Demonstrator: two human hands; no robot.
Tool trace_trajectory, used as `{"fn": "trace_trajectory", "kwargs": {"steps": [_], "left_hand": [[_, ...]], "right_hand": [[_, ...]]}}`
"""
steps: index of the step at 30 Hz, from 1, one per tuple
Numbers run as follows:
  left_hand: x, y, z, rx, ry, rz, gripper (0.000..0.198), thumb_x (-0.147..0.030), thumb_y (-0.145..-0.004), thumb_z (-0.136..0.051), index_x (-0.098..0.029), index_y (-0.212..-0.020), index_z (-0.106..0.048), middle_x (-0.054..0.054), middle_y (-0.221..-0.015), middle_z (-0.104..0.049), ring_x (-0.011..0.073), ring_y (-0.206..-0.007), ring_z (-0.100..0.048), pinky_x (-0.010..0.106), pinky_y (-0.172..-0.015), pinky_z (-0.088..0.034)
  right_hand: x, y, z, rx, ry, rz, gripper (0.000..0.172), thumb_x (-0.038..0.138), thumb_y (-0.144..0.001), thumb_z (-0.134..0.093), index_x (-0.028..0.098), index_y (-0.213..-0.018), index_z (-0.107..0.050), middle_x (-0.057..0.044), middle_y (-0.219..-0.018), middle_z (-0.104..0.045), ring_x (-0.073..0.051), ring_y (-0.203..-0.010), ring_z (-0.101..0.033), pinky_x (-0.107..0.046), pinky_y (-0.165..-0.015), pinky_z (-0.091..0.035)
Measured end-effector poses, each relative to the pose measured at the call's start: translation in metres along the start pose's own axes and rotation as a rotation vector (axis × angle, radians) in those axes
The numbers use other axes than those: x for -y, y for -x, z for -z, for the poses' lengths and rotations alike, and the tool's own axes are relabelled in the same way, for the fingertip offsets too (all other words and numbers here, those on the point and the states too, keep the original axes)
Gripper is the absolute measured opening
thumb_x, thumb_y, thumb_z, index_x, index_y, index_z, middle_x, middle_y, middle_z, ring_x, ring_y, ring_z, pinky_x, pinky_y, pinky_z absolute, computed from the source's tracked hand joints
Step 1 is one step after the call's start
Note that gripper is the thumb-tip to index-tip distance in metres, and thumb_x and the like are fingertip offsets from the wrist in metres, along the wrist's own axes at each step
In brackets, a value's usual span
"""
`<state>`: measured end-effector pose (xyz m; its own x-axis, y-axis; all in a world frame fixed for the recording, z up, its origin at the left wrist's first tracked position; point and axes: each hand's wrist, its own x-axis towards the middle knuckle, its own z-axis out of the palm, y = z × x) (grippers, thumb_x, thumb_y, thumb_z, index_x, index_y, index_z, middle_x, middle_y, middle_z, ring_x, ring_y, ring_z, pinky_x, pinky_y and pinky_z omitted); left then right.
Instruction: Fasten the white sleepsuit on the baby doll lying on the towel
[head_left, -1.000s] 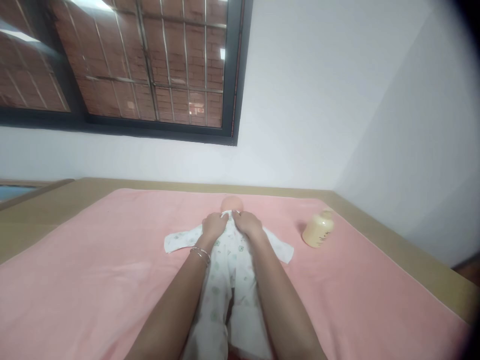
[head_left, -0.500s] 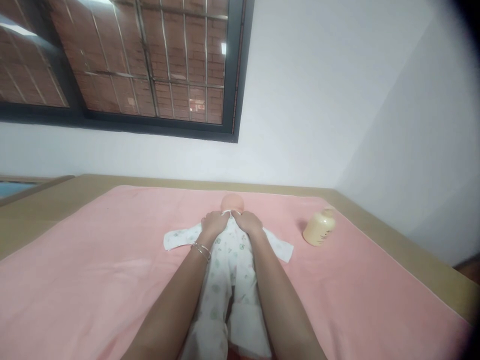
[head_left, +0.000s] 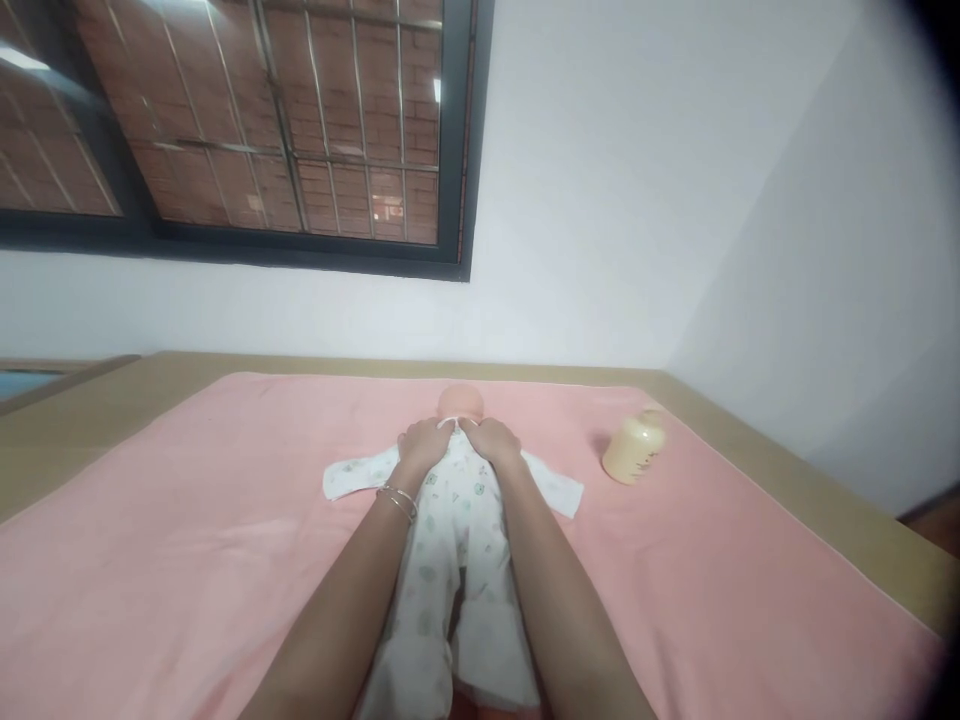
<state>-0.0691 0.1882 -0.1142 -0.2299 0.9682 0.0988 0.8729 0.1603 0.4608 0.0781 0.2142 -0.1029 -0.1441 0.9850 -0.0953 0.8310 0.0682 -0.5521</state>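
A baby doll (head_left: 460,401) lies on a pink blanket (head_left: 225,540), its bald head pointing to the far side. It is dressed in a white patterned baby romper (head_left: 461,490), the sleeves spread to both sides and the legs stretched towards me. My left hand (head_left: 424,446), with thin bracelets at its wrist, is closed on the romper at the left shoulder and collar. Opposite it, my right hand (head_left: 491,441) grips the romper at the right shoulder. Both thumbs rest at the neckline, near each other. The other fingers are mostly hidden behind the hands.
A pale yellow bottle (head_left: 634,450) stands on the blanket, right of the doll. The blanket covers a tan table surface (head_left: 787,480) with a raised rim. Behind are a white wall (head_left: 585,200) and a dark-framed window (head_left: 300,250) with bars.
The whole view has shifted slightly, so things sit a little further left. Both hands keep the same hold at the romper's neckline.
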Motion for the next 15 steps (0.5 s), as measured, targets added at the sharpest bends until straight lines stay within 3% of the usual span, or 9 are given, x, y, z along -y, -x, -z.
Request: {"fn": "trace_trajectory", "kwargs": {"steps": [15], "left_hand": [[-0.0014, 0.0019, -0.0004, -0.061, 0.089, 0.034, 0.045, -0.056, -0.080, -0.032, -0.023, -0.085, -0.064, 0.007, -0.096, -0.068, 0.0264, -0.093, -0.059, 0.036, -0.080, -0.035]], "right_hand": [[0.0005, 0.0014, -0.0044, -0.054, 0.045, -0.004, 0.071, 0.068, -0.081, -0.022, 0.017, -0.110, -0.062, -0.014, -0.113, -0.060, -0.031, -0.104, -0.054, -0.044, -0.087, -0.038]]}}
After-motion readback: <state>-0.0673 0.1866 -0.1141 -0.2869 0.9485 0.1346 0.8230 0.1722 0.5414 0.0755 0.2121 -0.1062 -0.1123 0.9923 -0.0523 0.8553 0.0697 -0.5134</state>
